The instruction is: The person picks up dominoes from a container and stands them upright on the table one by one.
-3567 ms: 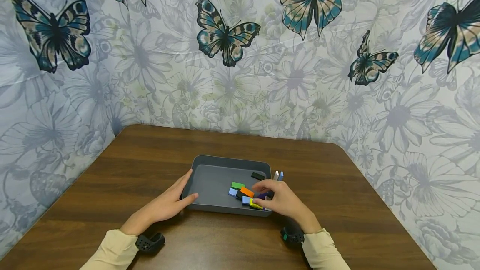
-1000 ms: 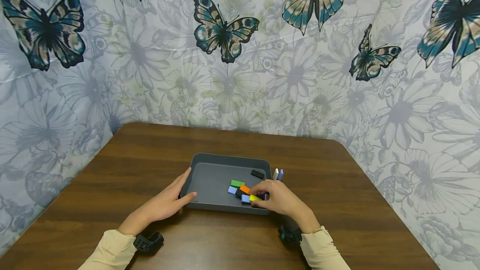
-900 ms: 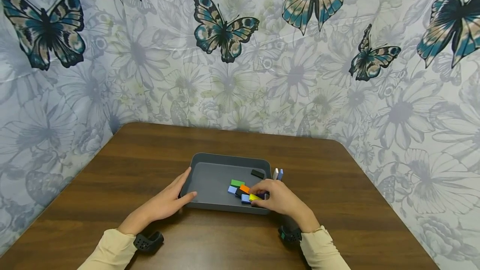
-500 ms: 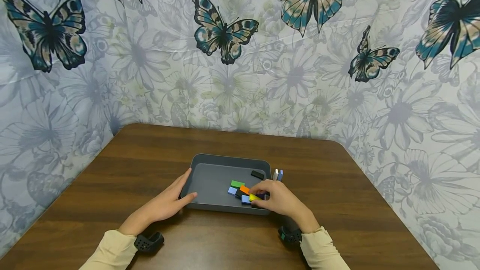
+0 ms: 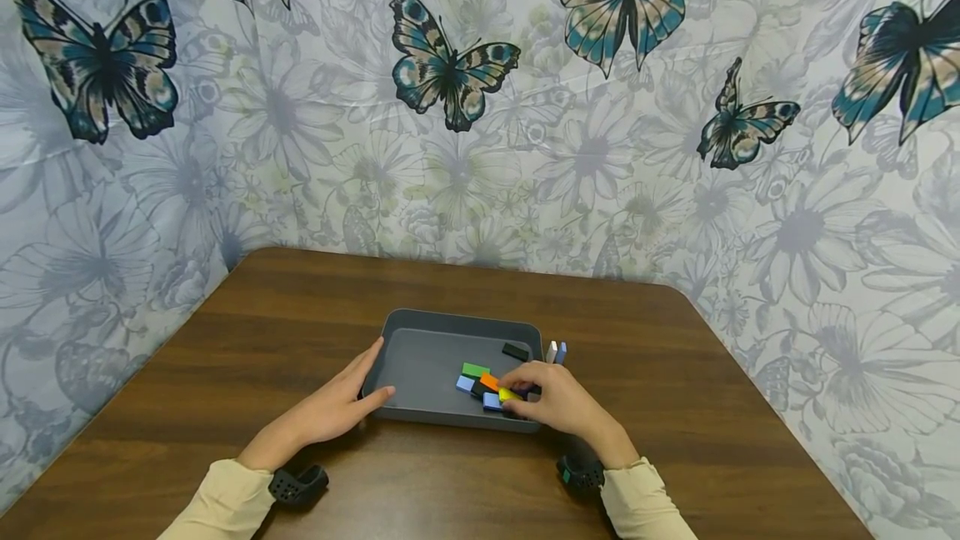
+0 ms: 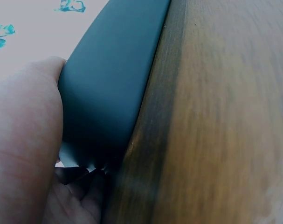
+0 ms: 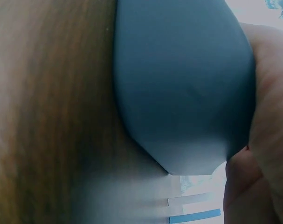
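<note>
A shallow grey tray (image 5: 435,348) lies on the table with several small rectangular blocks in its right half. My right hand (image 5: 562,394) reaches over the tray's right side. Its thumb and fingertips pinch a yellow block (image 5: 508,395), which they partly cover. Close by lie an orange block (image 5: 489,382), a green block (image 5: 476,370), light blue blocks (image 5: 492,401) and a black one; darker blocks are mostly hidden under the hand. My left hand (image 5: 330,407) rests at the tray's left side, fingers straight along the outer wall (image 6: 113,70), thumb over the near rim.
A white block (image 5: 552,352) and a blue block (image 5: 562,352) stand upright on the table (image 5: 420,473), just right of the tray. Another black block (image 5: 515,352) lies apart near the tray's right wall. Behind the table hangs a butterfly-patterned cloth (image 5: 465,190).
Since the earliest frame, the yellow block has shifted slightly away from the near rim between my right fingers. Over the last second both hands stay nearly still; the head view tilts slightly.
</note>
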`<move>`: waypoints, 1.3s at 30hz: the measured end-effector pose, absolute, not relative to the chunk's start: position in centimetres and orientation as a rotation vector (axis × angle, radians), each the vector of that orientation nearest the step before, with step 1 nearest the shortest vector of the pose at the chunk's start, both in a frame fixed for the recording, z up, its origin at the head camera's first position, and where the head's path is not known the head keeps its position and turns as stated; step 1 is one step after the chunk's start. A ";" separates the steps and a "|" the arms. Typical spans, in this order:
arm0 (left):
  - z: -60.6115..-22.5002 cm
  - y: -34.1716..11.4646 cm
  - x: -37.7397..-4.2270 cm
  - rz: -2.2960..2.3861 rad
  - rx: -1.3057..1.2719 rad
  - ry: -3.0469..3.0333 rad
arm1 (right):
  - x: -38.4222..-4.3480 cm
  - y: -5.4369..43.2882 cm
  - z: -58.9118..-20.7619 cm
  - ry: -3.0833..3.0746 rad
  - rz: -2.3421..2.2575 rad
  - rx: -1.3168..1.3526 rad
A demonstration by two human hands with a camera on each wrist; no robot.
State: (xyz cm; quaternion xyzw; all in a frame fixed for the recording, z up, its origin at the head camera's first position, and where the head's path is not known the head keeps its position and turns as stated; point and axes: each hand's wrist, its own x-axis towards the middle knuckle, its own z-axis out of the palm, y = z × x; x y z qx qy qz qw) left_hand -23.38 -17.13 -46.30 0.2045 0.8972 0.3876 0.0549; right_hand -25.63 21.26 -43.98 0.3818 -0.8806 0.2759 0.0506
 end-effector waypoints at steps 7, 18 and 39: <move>-46.4 -17.1 -23.4 1.164 0.622 2.720 | -25.4 21.2 -44.1 -2.667 0.864 1.139; -46.3 -17.3 -23.6 1.165 0.633 2.725 | -25.6 21.1 -44.0 -2.653 0.855 1.120; -46.4 -17.2 -23.5 1.177 0.625 2.712 | -25.6 21.1 -44.4 -2.590 0.864 1.163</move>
